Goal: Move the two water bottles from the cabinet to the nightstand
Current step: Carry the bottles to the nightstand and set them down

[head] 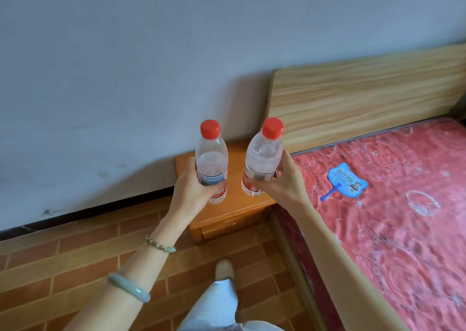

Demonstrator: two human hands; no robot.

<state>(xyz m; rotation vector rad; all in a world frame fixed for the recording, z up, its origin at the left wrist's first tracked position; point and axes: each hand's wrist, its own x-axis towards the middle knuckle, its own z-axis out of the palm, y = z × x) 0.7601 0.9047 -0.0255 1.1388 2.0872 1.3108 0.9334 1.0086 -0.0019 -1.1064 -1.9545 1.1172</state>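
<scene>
We see a softly lit room in even, diffuse daylight with a cool bluish cast on the wall (126, 65). No light source is in view. Shadows are faint; a dark band runs along the foot of the wall. Small highlights glint on the clear bottles (211, 161). The wide lens bends the headboard (353, 103) and the floor (63, 267) lines near the edges. Focus is slightly soft throughout, with smeared detail on the mattress (403, 217).
</scene>
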